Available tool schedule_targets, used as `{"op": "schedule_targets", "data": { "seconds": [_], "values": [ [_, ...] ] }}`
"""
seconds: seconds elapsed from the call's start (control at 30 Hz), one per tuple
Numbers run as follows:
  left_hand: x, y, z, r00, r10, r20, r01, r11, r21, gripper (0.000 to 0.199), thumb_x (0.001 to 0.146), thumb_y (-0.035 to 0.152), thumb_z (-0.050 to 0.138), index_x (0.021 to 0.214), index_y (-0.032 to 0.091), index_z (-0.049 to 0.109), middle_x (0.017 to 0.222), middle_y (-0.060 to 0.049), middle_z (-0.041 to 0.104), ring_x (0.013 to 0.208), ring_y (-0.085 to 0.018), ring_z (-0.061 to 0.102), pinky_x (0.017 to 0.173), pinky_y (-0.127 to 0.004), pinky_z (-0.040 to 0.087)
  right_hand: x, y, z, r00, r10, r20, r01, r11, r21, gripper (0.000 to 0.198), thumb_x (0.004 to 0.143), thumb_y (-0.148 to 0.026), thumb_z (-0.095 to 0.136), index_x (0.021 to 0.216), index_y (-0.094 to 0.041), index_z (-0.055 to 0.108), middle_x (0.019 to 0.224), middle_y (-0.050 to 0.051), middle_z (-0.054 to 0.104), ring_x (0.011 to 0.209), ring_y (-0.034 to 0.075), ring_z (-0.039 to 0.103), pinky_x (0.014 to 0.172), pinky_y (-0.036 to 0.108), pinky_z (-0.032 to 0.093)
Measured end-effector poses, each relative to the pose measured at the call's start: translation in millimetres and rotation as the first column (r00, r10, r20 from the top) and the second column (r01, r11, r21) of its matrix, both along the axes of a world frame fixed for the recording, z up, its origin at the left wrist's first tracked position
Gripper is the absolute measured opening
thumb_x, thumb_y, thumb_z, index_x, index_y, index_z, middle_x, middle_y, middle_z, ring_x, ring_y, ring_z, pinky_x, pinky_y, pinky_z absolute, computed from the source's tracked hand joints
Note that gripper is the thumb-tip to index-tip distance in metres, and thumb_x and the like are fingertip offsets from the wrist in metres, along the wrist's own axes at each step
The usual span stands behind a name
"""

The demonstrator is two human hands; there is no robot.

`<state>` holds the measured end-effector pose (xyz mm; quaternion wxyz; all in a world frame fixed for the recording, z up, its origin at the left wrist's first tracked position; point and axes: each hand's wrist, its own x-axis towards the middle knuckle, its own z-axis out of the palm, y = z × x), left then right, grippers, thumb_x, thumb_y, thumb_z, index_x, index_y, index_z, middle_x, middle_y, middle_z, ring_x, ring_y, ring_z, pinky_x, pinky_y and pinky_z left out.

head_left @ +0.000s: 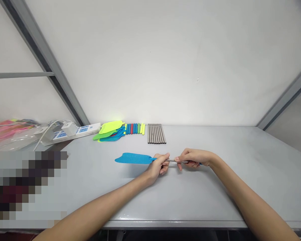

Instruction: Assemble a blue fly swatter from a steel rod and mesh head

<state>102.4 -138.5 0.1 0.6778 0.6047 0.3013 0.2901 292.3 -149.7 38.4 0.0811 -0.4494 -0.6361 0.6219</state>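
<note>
Swatter (133, 158): held roughly level just above the table, near the middle of its width; blue paddle points left, steel rod (171, 160) shows between the two hands, a bit of blue shows beyond the right one.
Left hand (159, 164): fingers closed round the swatter where paddle neck meets rod.
Right hand (193, 157): fingers gripping the far end of the rod, thumb along it; part of the grip is hidden.
Steel tubes (157, 134): side by side, beyond the hands, near the wall.
Handle row (131, 129): yellow, blue, red and green pieces, left of the tubes.
Paddle pile (111, 127): overlapping, yellow on top, green and blue below.
Power strip (90, 128): left of the pile, white plug fitted.
Plastic bag (5, 142): far left, pinkish contents, details unclear.
Table (203, 197): grey, smooth top.
</note>
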Motion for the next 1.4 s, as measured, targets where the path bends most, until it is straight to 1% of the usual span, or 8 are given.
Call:
{"op": "schedule_targets", "data": {
  "seconds": [0.27,0.57,0.77,0.9,1.1,1.17,1.27,1.4],
  "values": [
    [-1.1,1.5,1.0,1.0,0.004,0.014,-0.004,1.0,-0.008,0.045,0.078,0.041,0.035,0.04,0.019,0.024,0.026,0.006,0.025,0.029,-0.005,0.022,0.039,-0.023,0.016,-0.8,-2.7,1.0,1.0,-0.021,0.006,0.02,0.999,0.029,0.042,0.074,-0.05,0.045,0.074,-0.012,0.062,0.044,-0.007,0.02,0.039,0.004,0.017,0.038,0.021,0.014],
    [-7.1,4.6,-2.2,0.999,-0.025,0.034,0.025,1.0,-0.014,0.045,0.078,0.044,0.034,0.041,0.019,0.024,0.027,0.006,0.027,0.029,-0.006,0.026,0.039,-0.022,0.022,-13.6,-8.5,-2.5,0.996,-0.082,-0.018,0.084,0.981,0.174,0.042,0.073,-0.049,0.044,0.074,-0.013,0.064,0.046,-0.006,0.025,0.041,0.005,0.022,0.038,0.02,0.02],
    [-7.1,1.2,-0.8,0.997,-0.005,-0.079,0.009,0.998,0.06,0.047,0.077,0.049,0.035,0.043,0.017,0.029,0.031,0.006,0.031,0.032,-0.005,0.029,0.04,-0.021,0.024,-18.6,-8.5,-6.2,0.994,-0.091,-0.064,0.102,0.973,0.205,0.039,0.073,-0.047,0.047,0.075,-0.013,0.064,0.044,-0.006,0.029,0.04,0.004,0.024,0.038,0.02,0.02],
    [-7.4,-1.7,3.0,0.988,-0.071,-0.136,0.091,0.985,0.147,0.049,0.08,0.047,0.03,0.045,0.014,0.041,0.033,0.004,0.036,0.034,-0.006,0.032,0.043,-0.021,0.026,-22.7,-10.0,-8.9,0.992,-0.064,-0.105,0.082,0.98,0.179,0.038,0.073,-0.046,0.047,0.072,-0.012,0.062,0.044,-0.005,0.034,0.038,0.004,0.027,0.037,0.019,0.022],
    [-8.1,-3.5,8.4,0.976,-0.176,-0.128,0.19,0.976,0.105,0.05,0.081,0.045,0.028,0.048,0.012,0.047,0.035,0.002,0.04,0.033,-0.005,0.033,0.038,-0.02,0.023,-28.6,-12.9,-7.1,0.986,-0.04,-0.164,0.067,0.984,0.165,0.038,0.072,-0.045,0.049,0.069,-0.009,0.062,0.053,0.0,0.047,0.044,0.006,0.039,0.043,0.02,0.032],
    [-7.8,-2.9,8.6,0.973,-0.193,-0.123,0.205,0.975,0.089,0.051,0.082,0.044,0.027,0.046,0.012,0.046,0.035,0.002,0.041,0.033,-0.005,0.034,0.038,-0.019,0.023,-29.1,-13.3,-6.2,0.981,-0.037,-0.192,0.063,0.989,0.131,0.038,0.072,-0.045,0.05,0.066,-0.009,0.061,0.055,0.0,0.047,0.043,0.005,0.038,0.043,0.02,0.031],
    [-7.2,-1.6,8.2,0.971,-0.209,-0.113,0.216,0.975,0.056,0.051,0.082,0.042,0.027,0.047,0.011,0.047,0.035,0.001,0.042,0.033,-0.006,0.034,0.038,-0.019,0.023,-28.9,-12.8,-6.5,0.978,-0.055,-0.203,0.072,0.994,0.081,0.037,0.071,-0.045,0.05,0.067,-0.01,0.06,0.053,-0.002,0.041,0.041,0.003,0.029,0.038,0.019,0.022],
    [-7.1,0.2,8.2,0.968,-0.234,-0.093,0.237,0.972,0.012,0.051,0.083,0.042,0.026,0.052,0.01,0.051,0.035,0.001,0.042,0.033,-0.006,0.034,0.037,-0.019,0.021,-28.0,-11.7,-7.4,0.985,-0.063,-0.158,0.078,0.992,0.094,0.038,0.072,-0.046,0.049,0.067,-0.01,0.06,0.051,-0.004,0.034,0.042,0.003,0.023,0.039,0.02,0.016]
  ]
}}
